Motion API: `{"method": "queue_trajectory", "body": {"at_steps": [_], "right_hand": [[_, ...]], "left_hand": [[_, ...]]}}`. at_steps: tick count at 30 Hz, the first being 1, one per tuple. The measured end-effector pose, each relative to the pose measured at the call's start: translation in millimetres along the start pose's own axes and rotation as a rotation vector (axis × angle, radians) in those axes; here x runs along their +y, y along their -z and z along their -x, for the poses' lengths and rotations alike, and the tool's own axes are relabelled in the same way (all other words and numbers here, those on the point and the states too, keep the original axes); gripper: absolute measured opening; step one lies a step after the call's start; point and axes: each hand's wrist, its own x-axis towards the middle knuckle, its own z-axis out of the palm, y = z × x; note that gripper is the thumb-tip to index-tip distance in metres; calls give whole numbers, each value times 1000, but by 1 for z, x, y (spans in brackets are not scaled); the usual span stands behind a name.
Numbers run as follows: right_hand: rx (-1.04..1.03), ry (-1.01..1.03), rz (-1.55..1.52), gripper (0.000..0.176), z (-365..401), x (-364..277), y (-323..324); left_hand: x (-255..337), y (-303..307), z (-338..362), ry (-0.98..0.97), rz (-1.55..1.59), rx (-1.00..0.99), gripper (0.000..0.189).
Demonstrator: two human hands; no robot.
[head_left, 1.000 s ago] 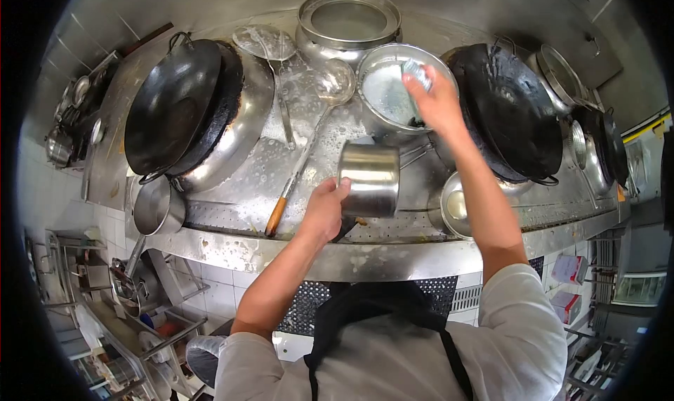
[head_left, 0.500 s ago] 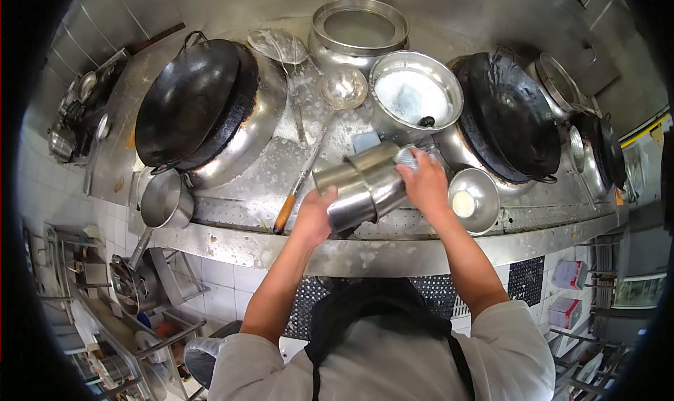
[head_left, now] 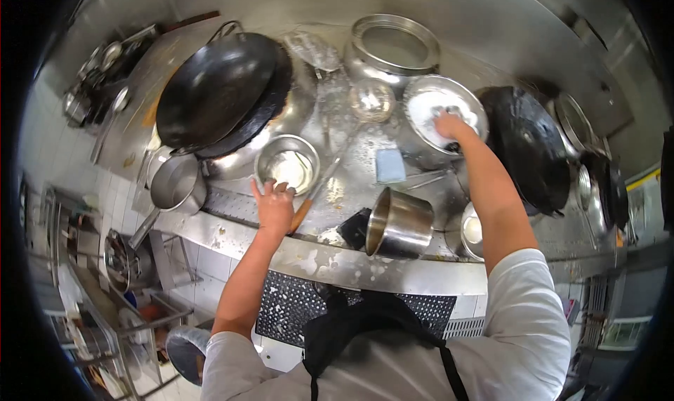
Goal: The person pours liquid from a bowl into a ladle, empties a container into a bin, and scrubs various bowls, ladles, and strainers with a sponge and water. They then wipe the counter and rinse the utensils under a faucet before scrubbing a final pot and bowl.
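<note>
Head view, single frame. Person stands at a wet stainless worktop (head_left: 330, 262), both arms out.

Left hand (head_left: 274, 206): fingers spread and laid on the near rim of a small steel bowl (head_left: 286, 163), not clenched. Bowl stands upright on the worktop, just in front of the left black wok (head_left: 214, 88) and right of a saucepan (head_left: 174, 183). Something pale and wet shows inside the bowl.

Right hand (head_left: 449, 125): reached forward into a round steel basin (head_left: 430, 99) that holds foamy white water. Hand is curled and pressed to the basin's inner surface. Whether it grips anything cannot be told (palm faces down, fingers partly hidden). A small dark object lies at the basin's near edge, just below the hand.

Between the two hands:
- ladle (head_left: 372, 100), bowl end up by the basin, long handle running down-left to a wooden grip just beside the left hand.
- pale blue pad (head_left: 390, 166), flat on the worktop.
- steel pot (head_left: 400, 224), on its side, mouth to the left, at the front edge; apart from both hands.
- black object (head_left: 353, 227) touching the pot's mouth side; kind not clear.

Further out: large steel pot (head_left: 395, 46) at the back, wire strainer (head_left: 311, 50) left of it, second black wok (head_left: 530, 145) right of the basin, small dish (head_left: 472, 229) under the right forearm.
</note>
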Motion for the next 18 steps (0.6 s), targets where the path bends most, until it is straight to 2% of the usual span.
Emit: {"method": "queue_trajectory", "body": {"at_steps": [1, 2, 4, 6, 8, 10, 11, 12, 13, 14, 15, 17, 18], "right_hand": [[-45, 81, 0, 50, -34, 33, -35], [-74, 138, 9, 50, -55, 59, -61], [-50, 34, 111, 45, -42, 30, -29], [-10, -86, 212, 40, 1, -5, 34], [439, -232, -505, 43, 52, -67, 97], [475, -78, -872, 43, 58, -125, 122], [368, 61, -860, 42, 76, -173, 137], [259, 194, -843, 43, 99, -224, 142], [252, 410, -669, 37, 117, -264, 133], [215, 615, -536, 32, 97, -292, 89], [126, 709, -200, 31, 107, -326, 72], [40, 969, 21, 34, 86, -356, 18], [85, 977, 70, 33, 74, -354, -6]], "left_hand": [[-4, -4, 5, 36, 62, -77, 24], [-7, 3, 11, 24, 283, -2, 39], [3, 30, 12, 227, 351, 380, 42], [-23, -38, 19, 779, 898, 478, 43], [-38, -57, 18, 1163, 1554, 222, 44], [-53, -38, 5, 1242, 2259, -495, 44], [-51, -58, 1, 1305, 2247, -382, 54], [-40, -44, -4, 1231, 2124, -294, 63], [-23, -15, -11, 1157, 1999, -213, 72], [-10, 5, -19, 1077, 1873, -137, 82], [-3, 13, -21, 1033, 1730, -154, 85], [8, 22, -31, 921, 1454, -173, 91], [14, 20, -31, 838, 1283, -148, 91]]}}
